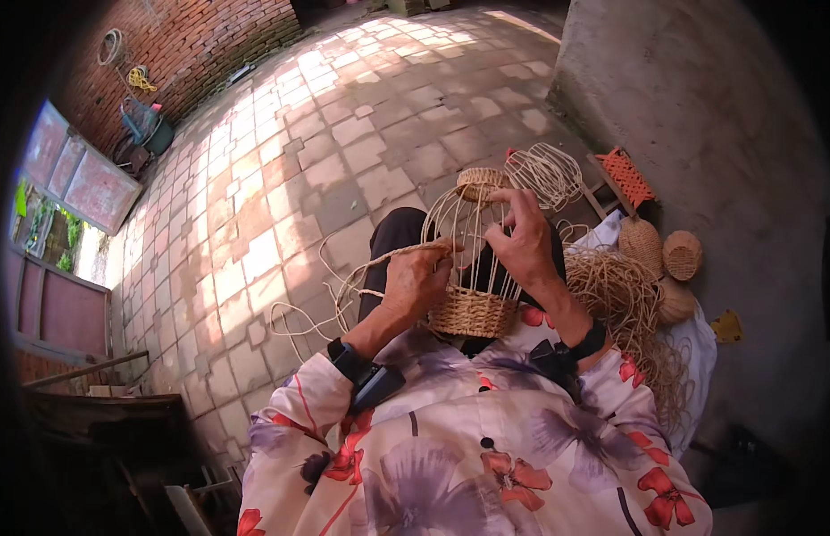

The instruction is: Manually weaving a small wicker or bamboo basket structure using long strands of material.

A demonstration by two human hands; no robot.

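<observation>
A woven straw basket rests in my lap between my knees. Thin upright cords rise from its dense lower band to a smaller woven band at the far end, leaving an openwork middle. My left hand is closed at the basket's left side, fingers curled around a straw cord whose loose loops trail off to the left. On the right side, beside the upright cords, my right hand has its thumb and index finger apart, the fingertips close to the upper band.
A coil of pale cord lies on the paving beyond my right knee. To the right are a tangled heap of straw cord, several small woven baskets, and an orange woven seat beside a concrete wall.
</observation>
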